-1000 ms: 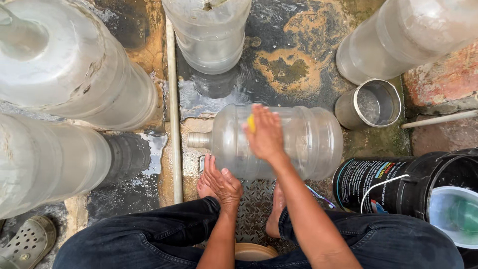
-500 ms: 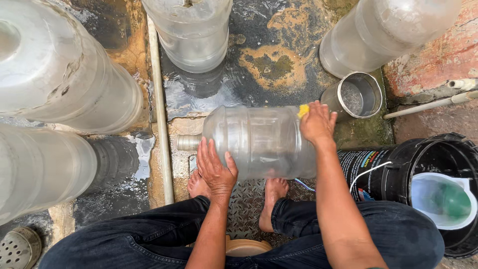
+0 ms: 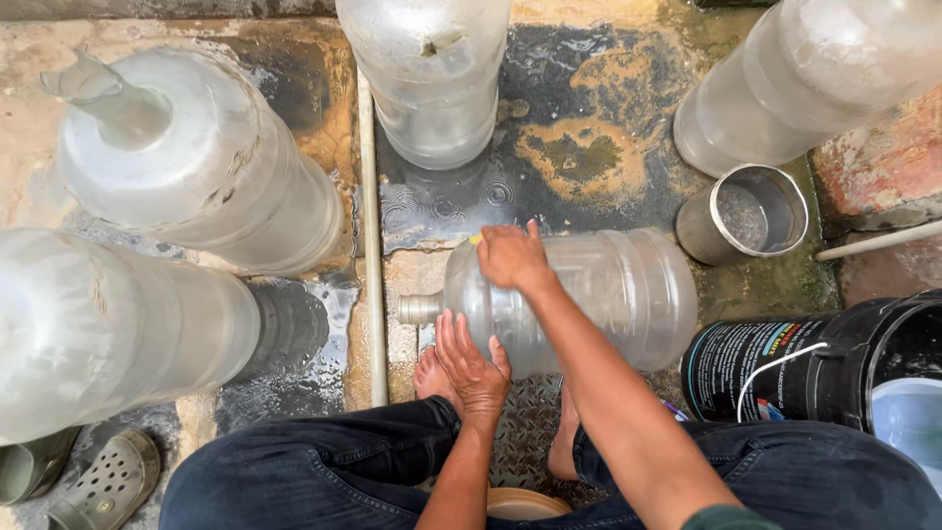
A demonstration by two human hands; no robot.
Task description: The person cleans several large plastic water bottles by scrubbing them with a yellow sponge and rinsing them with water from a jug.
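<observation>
A clear jug point(image 3: 579, 299) is laid on its side on wet ground, steadied by the flat-open left hand point(image 3: 473, 363) – the right hand point(image 3: 510, 257) is pressed on top over something yellow; likely light, stiff, slippery – best held by the neck

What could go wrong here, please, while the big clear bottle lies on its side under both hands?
1. The bottle is round and lies on wet ground; the left hand and right hand only rest on it, so it might roll toward the metal cup or black bucket.
2. The bare feet sit right beside it and could get bumped or slip.
3. The upright bottles crowd close and might be knocked.
</observation>
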